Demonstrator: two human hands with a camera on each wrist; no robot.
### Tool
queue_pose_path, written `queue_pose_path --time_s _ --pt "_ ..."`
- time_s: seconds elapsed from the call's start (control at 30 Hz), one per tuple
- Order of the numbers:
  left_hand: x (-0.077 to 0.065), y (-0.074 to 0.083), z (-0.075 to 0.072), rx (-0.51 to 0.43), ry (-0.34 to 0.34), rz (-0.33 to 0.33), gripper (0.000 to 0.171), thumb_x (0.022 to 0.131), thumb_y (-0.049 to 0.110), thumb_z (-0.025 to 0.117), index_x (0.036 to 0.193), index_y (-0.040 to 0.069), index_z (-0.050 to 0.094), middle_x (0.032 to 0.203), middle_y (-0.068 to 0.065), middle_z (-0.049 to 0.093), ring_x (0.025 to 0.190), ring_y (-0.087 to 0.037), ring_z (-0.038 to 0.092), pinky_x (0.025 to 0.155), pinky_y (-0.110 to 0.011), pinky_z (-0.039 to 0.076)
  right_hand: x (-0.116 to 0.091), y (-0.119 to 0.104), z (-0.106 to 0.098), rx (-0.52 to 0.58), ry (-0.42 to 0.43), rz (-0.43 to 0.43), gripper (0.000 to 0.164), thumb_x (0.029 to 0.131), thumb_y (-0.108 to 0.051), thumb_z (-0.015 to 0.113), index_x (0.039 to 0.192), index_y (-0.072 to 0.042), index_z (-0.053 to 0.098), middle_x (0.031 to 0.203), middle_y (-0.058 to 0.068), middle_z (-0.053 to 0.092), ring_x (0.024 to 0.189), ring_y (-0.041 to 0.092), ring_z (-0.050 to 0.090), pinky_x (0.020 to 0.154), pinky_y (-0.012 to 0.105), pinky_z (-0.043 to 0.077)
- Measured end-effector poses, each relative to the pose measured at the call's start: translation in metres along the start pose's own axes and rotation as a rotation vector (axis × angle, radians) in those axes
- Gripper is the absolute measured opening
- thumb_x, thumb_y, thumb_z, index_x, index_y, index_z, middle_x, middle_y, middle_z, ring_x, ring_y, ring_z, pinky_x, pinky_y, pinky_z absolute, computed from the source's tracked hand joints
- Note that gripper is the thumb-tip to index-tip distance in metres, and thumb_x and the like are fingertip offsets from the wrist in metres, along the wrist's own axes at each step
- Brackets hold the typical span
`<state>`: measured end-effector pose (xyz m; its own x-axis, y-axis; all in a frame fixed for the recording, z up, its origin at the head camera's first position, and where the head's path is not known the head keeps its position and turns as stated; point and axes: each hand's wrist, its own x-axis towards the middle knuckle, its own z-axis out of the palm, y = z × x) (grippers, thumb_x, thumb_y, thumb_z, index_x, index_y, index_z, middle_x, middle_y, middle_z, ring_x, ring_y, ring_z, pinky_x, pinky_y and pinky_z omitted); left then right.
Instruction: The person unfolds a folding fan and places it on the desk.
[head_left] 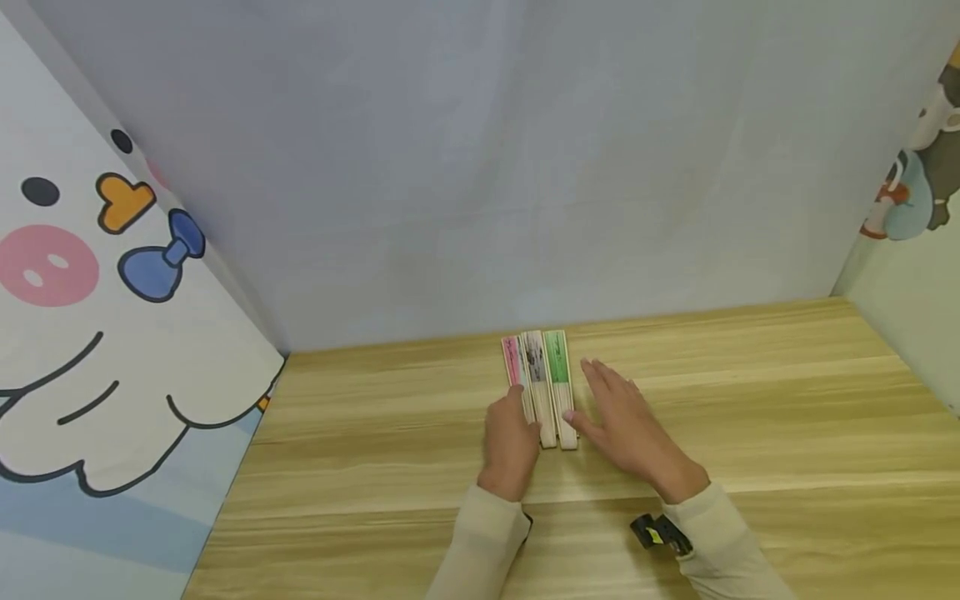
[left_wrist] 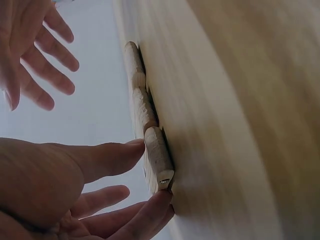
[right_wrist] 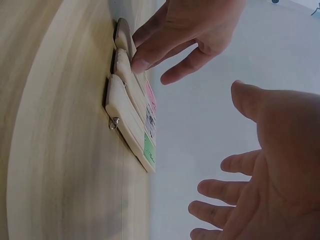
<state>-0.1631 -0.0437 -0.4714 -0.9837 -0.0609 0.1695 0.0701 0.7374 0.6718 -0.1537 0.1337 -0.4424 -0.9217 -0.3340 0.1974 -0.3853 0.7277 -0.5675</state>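
Pink-topped wooden folded fan (head_left: 512, 358), pinched by the left hand (head_left: 512, 435), might be skewed into the grey-patterned folded fan (head_left: 536, 357) by uneven pressure, with the right hand (head_left: 628, 423) held empty beyond it.

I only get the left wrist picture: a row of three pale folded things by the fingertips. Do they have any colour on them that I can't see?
Observer: Yes. Counting away from the left hand, the head view shows a pink fan, a grey fan and a green fan.
Visitor: Lovely! Does the far one have any metal on it?
Observer: The right wrist view shows a small metal loop at the end away from its green part.
Visitor: And is anything worn on the other arm?
Observer: The head view shows a black device at the right sleeve.
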Motion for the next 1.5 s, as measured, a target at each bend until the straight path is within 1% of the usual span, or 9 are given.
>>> queue_pose_path --time_s 0.2,0.43,0.7,0.9,1.1,1.27,1.33,1.4,1.5 --pt "0.003 0.002 0.000 0.023 0.016 0.006 0.051 0.080 -0.012 0.083 0.128 -0.011 0.065 0.112 -0.032 0.072 0.106 -0.046 0.071 0.092 -0.053 0.061 0.004 -0.004 0.002 0.029 -0.004 -0.003 0.074 0.106 -0.027 0.066 0.159 0.012 0.031 0.162 0.037 0.033 0.150 0.055 0.032 0.123 0.071 0.024" --pt "0.004 0.005 0.000 0.005 -0.011 -0.030 0.051 0.084 -0.013 0.078 0.132 -0.009 0.064 0.118 -0.030 0.066 0.107 -0.046 0.067 0.092 -0.054 0.061 0.007 -0.011 0.005 0.042 -0.026 -0.010 0.074 0.106 -0.026 0.065 0.160 0.010 0.031 0.162 0.036 0.033 0.150 0.054 0.032 0.123 0.071 0.024" --pt "0.004 0.004 -0.001 -0.057 -0.036 -0.072 0.052 0.084 -0.016 0.072 0.135 -0.009 0.062 0.117 -0.029 0.063 0.097 -0.043 0.067 0.080 -0.049 0.063 0.007 -0.014 0.011 0.037 -0.024 -0.022 0.073 0.105 -0.026 0.067 0.158 0.011 0.033 0.161 0.036 0.036 0.149 0.054 0.034 0.122 0.071 0.026" --pt "0.005 0.004 -0.001 -0.072 -0.017 -0.070 0.053 0.082 -0.017 0.071 0.133 -0.009 0.062 0.113 -0.027 0.063 0.093 -0.041 0.066 0.076 -0.048 0.061 0.008 -0.015 0.012 0.034 -0.003 -0.046 0.071 0.105 -0.024 0.068 0.157 0.011 0.036 0.159 0.036 0.039 0.148 0.054 0.036 0.121 0.071 0.028" --pt "0.007 0.004 -0.001 -0.081 -0.019 -0.077 0.048 0.084 -0.011 0.079 0.129 -0.010 0.063 0.113 -0.029 0.067 0.099 -0.042 0.068 0.080 -0.049 0.062 0.008 -0.017 0.015 0.042 0.019 -0.068 0.071 0.103 -0.023 0.069 0.154 0.014 0.038 0.157 0.036 0.042 0.146 0.054 0.039 0.120 0.072 0.029" --pt "0.004 0.001 -0.002 -0.144 -0.041 -0.111 0.047 0.087 -0.007 0.078 0.132 -0.009 0.061 0.122 -0.030 0.067 0.106 -0.041 0.068 0.088 -0.051 0.062 0.007 -0.019 0.016 0.056 0.011 -0.064 0.071 0.103 -0.023 0.069 0.155 0.014 0.038 0.157 0.037 0.041 0.147 0.054 0.038 0.121 0.072 0.029" --pt "0.004 0.000 -0.002 -0.165 -0.045 -0.116 0.047 0.088 -0.007 0.077 0.132 -0.009 0.061 0.116 -0.027 0.069 0.098 -0.034 0.069 0.084 -0.048 0.062 0.007 -0.019 0.017 0.062 0.002 -0.063 0.071 0.104 -0.024 0.069 0.155 0.014 0.037 0.158 0.036 0.041 0.147 0.054 0.038 0.121 0.071 0.029" --pt "0.003 -0.002 -0.003 -0.183 -0.047 -0.120 0.046 0.088 -0.008 0.075 0.133 -0.009 0.062 0.102 -0.020 0.070 0.082 -0.025 0.065 0.073 -0.041 0.061 0.008 -0.019 0.019 0.070 -0.001 -0.069 0.071 0.104 -0.024 0.069 0.155 0.013 0.038 0.158 0.035 0.042 0.147 0.053 0.038 0.121 0.070 0.029" --pt "0.002 -0.003 -0.004 -0.202 -0.045 -0.121 0.045 0.088 -0.010 0.074 0.132 -0.009 0.062 0.078 -0.008 0.059 0.062 -0.014 0.050 0.054 -0.029 0.049 0.008 -0.019 0.021 0.083 0.003 -0.090 0.070 0.103 -0.024 0.070 0.155 0.012 0.040 0.157 0.034 0.043 0.146 0.052 0.041 0.121 0.068 0.032"
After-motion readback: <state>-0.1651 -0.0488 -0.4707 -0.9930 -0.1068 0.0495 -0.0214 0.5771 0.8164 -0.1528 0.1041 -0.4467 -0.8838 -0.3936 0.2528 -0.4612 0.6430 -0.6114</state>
